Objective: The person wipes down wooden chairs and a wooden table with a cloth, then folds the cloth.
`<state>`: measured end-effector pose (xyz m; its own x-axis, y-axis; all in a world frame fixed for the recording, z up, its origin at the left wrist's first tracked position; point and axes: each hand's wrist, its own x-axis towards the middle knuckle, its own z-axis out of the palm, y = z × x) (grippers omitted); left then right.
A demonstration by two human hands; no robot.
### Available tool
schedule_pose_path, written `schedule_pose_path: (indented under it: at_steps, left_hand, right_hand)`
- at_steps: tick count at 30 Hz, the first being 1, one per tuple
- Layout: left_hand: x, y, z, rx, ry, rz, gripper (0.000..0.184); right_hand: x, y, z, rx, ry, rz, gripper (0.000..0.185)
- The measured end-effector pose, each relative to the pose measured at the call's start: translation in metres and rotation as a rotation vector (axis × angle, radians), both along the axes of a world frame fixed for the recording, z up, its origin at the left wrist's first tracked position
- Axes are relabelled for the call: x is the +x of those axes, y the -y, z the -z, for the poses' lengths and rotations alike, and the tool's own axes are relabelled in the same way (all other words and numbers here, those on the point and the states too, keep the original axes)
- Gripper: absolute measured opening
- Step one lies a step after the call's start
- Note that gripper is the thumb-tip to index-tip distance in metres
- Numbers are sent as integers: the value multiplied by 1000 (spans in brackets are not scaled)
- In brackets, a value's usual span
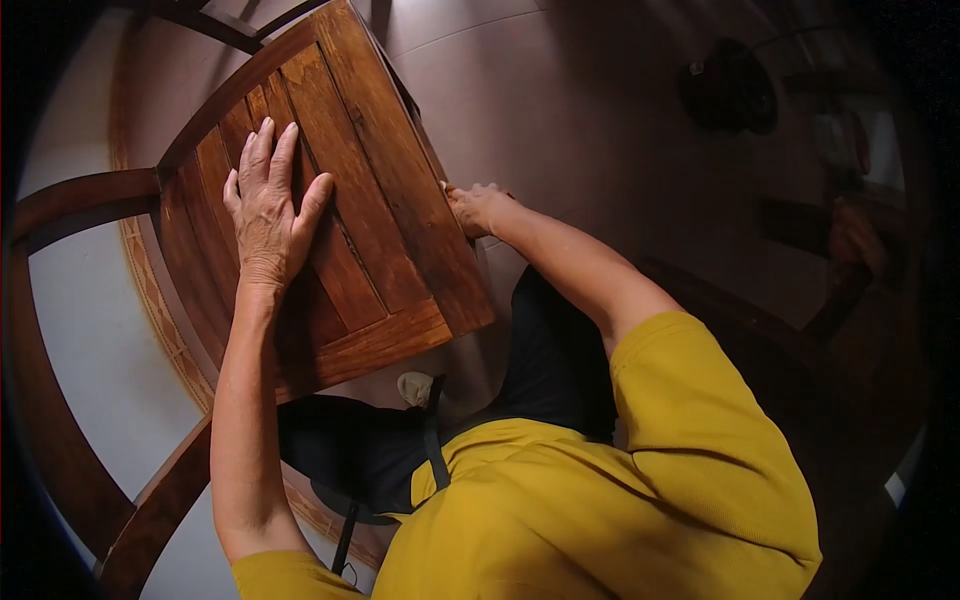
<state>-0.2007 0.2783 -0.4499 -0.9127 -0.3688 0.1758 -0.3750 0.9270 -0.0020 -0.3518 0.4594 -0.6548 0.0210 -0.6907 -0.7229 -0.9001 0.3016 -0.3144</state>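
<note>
A brown wooden chair with a slatted seat [375,190] is in front of me, its surface worn and streaked. My left hand [268,205] lies flat on the slats, fingers stretched forward and thumb out to the side. At the seat's right edge, my right hand [480,208] is closed, with its fingertips against the side of the frame. Part of that hand is turned away, and what it may hold is too small to make out.
The chair's curved armrest and backrest frame [60,400] rise on the left beside a pale wall [85,330]. Tiled floor [560,110] spreads beyond the seat. A dark round object [728,85] is at the upper right, and dim wooden furniture [800,235] stands on the right.
</note>
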Motion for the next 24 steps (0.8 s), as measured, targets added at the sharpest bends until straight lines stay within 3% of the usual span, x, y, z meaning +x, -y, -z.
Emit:
schedule_pose_path:
  at_steps: [2,4,6,8,11,13,14,16,17,18,20,21,23,24]
  left_hand:
    - [0,2,2,-7,-4,5,64]
    - [1,3,4,-13,-15,-1,65]
    - [2,4,4,-26,-9,3,63]
    - [-1,3,4,-46,-12,-3,62]
    - [-1,2,5,-38,-45,-2,64]
    - [-3,0,6,-49,-51,-13,65]
    - [-3,-1,6,-60,-65,-10,65]
    - [-4,-2,7,-62,-82,-16,66]
    - [-4,-2,9,-79,-78,-23,66]
    - [-4,-3,9,-78,-84,-26,66]
    - [-2,-4,10,-68,-61,-57,67]
    - [-2,-6,9,-61,-55,-68,67]
    - [-2,-7,9,-57,-49,-91,68]
    - [-2,-8,10,-59,-39,-90,68]
  right_hand:
    - [3,-6,-9,80,67,68,55]
    - [-5,-8,7,31,307,-70,43]
    - [3,-14,95,-62,443,74,34]
    - [0,-15,118,-162,568,206,26]
    - [0,-8,79,-29,557,347,46]
    - [-5,-25,-73,248,450,619,49]
    - [-10,-29,-69,125,424,227,49]
    - [-4,-32,-59,120,509,602,45]
    - [-1,-27,2,-25,285,325,45]
    - [-6,-26,-30,-36,272,302,45]
    - [-10,-30,-131,115,407,621,47]
    - [-21,-32,-118,108,391,606,47]
    - [-49,-42,-77,-138,690,749,48]
    - [-54,-46,-83,-278,843,950,49]
